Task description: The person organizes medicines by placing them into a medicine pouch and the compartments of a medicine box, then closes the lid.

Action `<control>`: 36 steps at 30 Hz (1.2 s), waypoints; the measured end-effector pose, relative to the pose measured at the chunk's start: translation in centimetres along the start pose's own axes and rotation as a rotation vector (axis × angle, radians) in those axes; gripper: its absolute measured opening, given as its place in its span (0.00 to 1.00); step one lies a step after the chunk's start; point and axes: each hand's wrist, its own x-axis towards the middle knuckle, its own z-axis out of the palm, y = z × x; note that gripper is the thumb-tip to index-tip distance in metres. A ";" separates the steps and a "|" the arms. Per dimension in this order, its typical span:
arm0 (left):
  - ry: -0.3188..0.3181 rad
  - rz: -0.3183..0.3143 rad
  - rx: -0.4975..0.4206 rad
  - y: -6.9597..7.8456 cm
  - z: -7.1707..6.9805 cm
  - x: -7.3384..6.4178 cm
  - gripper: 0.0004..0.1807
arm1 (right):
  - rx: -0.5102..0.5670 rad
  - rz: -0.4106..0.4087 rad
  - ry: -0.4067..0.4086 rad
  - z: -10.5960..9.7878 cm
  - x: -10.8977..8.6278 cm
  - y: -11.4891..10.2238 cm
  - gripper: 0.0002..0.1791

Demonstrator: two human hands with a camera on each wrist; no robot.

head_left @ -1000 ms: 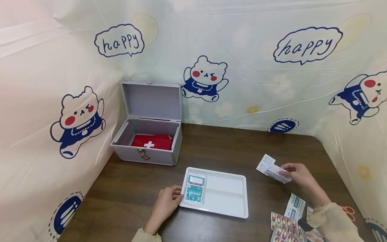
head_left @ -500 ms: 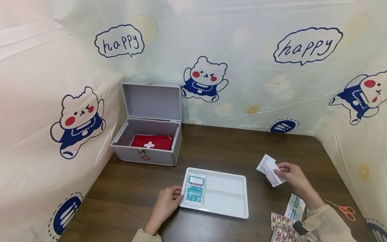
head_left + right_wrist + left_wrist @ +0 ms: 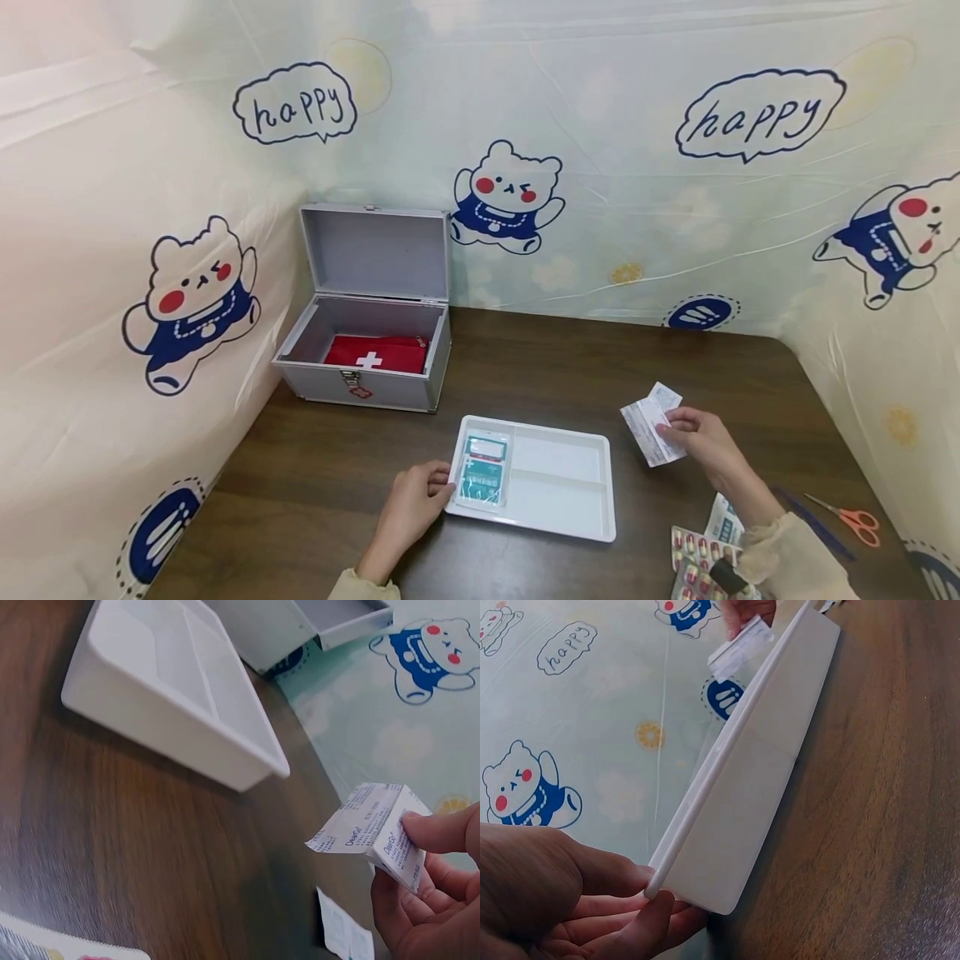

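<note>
My left hand (image 3: 411, 500) grips the left edge of a shallow white divided tray (image 3: 558, 454); in the left wrist view, thumb and fingers (image 3: 641, 922) pinch its rim. A clear-wrapped teal and white packet (image 3: 482, 468) lies in the tray's long left compartment. To the tray's right, my right hand (image 3: 705, 446) pinches a white printed packet (image 3: 649, 429) with small blue lettering. The right wrist view shows this packet (image 3: 360, 817) creased, one part angled away from the thumb. A second white packet (image 3: 664, 395) lies on the table behind it, partly covered in the head view.
A silver case (image 3: 360, 387) with its lid up stands back left, a red pouch (image 3: 397, 354) with a white cross inside. Capsule blister packs (image 3: 693, 575) and a blue-and-white packet (image 3: 725, 523) lie by the right forearm. Orange-handled scissors (image 3: 858, 525) and a slim dark blue strip (image 3: 813, 523) lie farther right.
My right hand has moved left with the printed packet, which now shows more of its face. The scissors and blue strip have come out from behind the forearm. My left hand stays put.
</note>
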 end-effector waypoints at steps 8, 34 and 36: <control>0.013 -0.010 -0.002 -0.1 0.1 0.0 0.12 | 0.080 -0.018 -0.040 2.1 -0.3 -0.9 0.19; 0.016 0.009 -0.007 0.1 -0.1 -0.2 0.11 | 0.208 -0.024 -0.110 7.5 -1.1 -2.4 0.18; 0.015 0.004 -0.007 0.1 -0.1 -0.2 0.11 | 0.218 -0.014 -0.111 8.0 -1.1 -2.7 0.19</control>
